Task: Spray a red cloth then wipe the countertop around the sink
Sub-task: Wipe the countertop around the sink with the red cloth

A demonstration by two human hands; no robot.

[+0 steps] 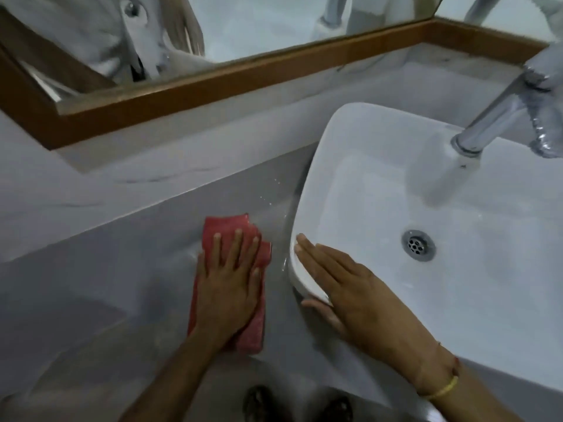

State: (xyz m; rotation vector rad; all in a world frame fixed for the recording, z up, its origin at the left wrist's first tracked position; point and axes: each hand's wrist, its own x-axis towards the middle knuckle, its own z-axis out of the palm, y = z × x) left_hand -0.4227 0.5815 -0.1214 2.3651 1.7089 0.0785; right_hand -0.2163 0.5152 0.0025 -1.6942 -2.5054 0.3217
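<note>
A folded red cloth (pixel 226 224) lies flat on the grey countertop (pixel 106 284), just left of the white basin (pixel 380 184). My left hand (pixel 227 281) presses down on the cloth with its fingers spread. My right hand (pixel 350 287) rests on the basin's near left corner, fingers straight along the rim and thumb under the edge. A wet streak shows on the countertop between the cloth and the basin. No spray bottle is in view.
A chrome tap (pixel 499 117) juts over the basin from the right, above the drain (pixel 418 245). A wood-framed mirror (pixel 213 77) runs along the wall behind a raised marble ledge (pixel 91 184). My feet show below the counter's front edge.
</note>
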